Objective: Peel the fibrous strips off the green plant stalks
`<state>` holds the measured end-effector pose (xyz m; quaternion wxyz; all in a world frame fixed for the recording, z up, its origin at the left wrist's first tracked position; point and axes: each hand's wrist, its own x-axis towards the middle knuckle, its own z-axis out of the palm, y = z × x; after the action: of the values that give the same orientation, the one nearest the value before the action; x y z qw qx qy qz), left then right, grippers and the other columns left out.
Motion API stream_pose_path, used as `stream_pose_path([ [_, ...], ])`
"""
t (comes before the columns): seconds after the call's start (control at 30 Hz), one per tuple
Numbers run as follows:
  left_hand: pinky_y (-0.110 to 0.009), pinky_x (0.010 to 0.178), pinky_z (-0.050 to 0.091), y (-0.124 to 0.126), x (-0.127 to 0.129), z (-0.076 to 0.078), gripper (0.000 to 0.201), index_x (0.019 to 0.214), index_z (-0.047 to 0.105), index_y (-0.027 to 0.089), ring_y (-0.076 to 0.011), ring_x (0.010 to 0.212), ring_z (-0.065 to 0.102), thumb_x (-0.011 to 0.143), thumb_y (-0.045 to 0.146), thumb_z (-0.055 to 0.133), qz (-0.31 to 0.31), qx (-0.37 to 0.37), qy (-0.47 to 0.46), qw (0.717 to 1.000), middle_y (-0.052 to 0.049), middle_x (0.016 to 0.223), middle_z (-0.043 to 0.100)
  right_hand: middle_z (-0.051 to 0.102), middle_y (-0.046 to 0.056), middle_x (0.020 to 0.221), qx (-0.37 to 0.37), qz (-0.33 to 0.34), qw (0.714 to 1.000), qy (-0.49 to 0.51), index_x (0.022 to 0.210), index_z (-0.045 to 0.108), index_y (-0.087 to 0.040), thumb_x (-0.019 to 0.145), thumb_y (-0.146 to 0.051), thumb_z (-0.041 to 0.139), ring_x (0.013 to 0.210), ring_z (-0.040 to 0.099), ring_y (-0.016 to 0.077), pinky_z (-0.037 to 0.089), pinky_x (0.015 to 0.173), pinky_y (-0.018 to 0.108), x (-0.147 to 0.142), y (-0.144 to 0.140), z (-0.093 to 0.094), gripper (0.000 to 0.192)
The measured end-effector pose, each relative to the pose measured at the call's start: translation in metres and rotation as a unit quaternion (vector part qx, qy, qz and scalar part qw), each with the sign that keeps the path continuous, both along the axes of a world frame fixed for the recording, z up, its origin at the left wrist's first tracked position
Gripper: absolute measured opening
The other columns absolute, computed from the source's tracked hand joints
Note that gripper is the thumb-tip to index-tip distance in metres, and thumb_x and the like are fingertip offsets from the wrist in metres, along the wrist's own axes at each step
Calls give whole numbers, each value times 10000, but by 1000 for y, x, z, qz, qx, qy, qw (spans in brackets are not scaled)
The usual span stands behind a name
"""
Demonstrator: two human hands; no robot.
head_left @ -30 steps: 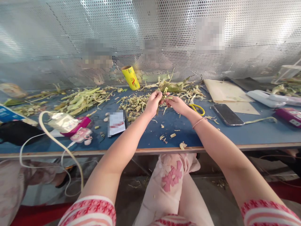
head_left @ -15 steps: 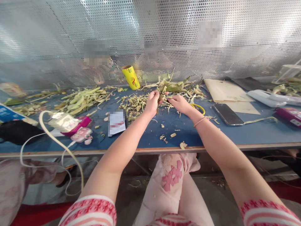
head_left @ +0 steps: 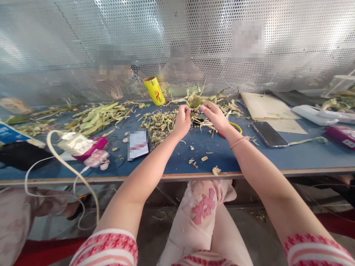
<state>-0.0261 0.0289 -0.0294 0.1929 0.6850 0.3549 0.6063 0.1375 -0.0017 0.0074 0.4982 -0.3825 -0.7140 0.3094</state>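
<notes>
Over the blue table, my left hand is closed in a pinch on a greenish strip of dried plant. My right hand pinches the right end of the same strip, just across from it. Fingers cover much of the strip, and its exact kind cannot be made out. Beneath and around both hands lie short pale-green dried plant pieces. A larger heap of leafy stalks rises behind them. Beside my right wrist a yellow loop with a red part shows, partly hidden by the wrist.
A yellow tube stands tilted against the perforated metal wall. Long stalks lie left. A phone with a lit screen, a dark phone, cardboard and a cabled charger rest on the blue table.
My right hand has shifted slightly up and its fingers now pinch closer to the left hand's level. The left hand has turned a little. A red part beside my right wrist has come into view.
</notes>
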Motion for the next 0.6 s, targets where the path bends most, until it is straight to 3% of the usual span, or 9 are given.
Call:
stream_pose_path([
  [0.13,-289,634,385,-5,0,1,391,863,401,224,-116,646,452,930,604,345,16,83,72,994,7,731,447,301,-84,484,33,-66,995,-63,771,477,-217,801,-636,577,496,259,88,197,532,274,-4,-5,0,433],
  [0.3,-295,638,389,-7,2,-1,380,884,379,233,-120,642,444,943,600,302,6,87,91,992,5,742,437,307,-64,521,80,-97,988,-88,676,441,-206,892,-479,494,521,276,94,201,546,280,-7,-1,0,353],
  [0.5,-329,773,455,-5,4,-4,395,928,364,241,-140,801,527,940,619,249,7,61,57,997,-36,901,505,322,-52,560,72,-106,989,-74,620,352,-211,891,-368,471,573,314,101,237,575,274,-10,0,1,334],
  [0.6,-362,868,456,-5,6,-3,363,912,370,241,-165,937,542,956,582,253,32,113,61,991,-73,1002,522,354,-46,581,63,-93,992,-48,637,392,-207,895,-365,456,600,337,107,264,597,271,-11,2,0,309],
])
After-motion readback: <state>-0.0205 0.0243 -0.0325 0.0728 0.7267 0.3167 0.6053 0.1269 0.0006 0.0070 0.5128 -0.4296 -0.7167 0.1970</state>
